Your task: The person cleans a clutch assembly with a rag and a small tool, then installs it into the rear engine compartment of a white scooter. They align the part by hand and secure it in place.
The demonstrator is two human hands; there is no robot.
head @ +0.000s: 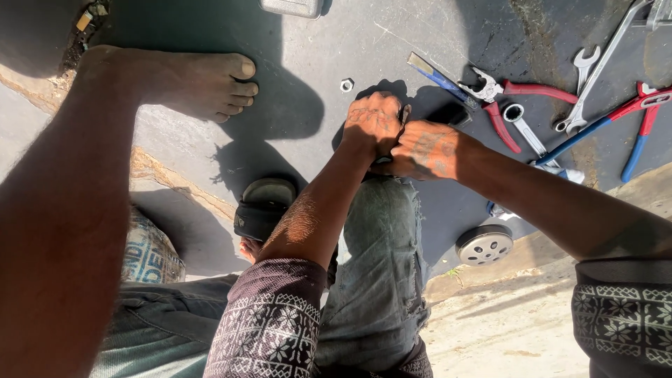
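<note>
Two hands closed together over the knee

At the frame centre, the left hand [373, 122] and right hand [423, 149], both curled tight, grip one small dark part [404, 114]; red-handled pliers [511, 94] lie to the upper right.

Printed woven sack [148, 253], white with dark lettering (partly hidden), lower left beside the knee

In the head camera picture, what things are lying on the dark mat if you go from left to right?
Bare foot → small nut → left hand → right hand → red-handled pliers → red and blue pliers.
</note>
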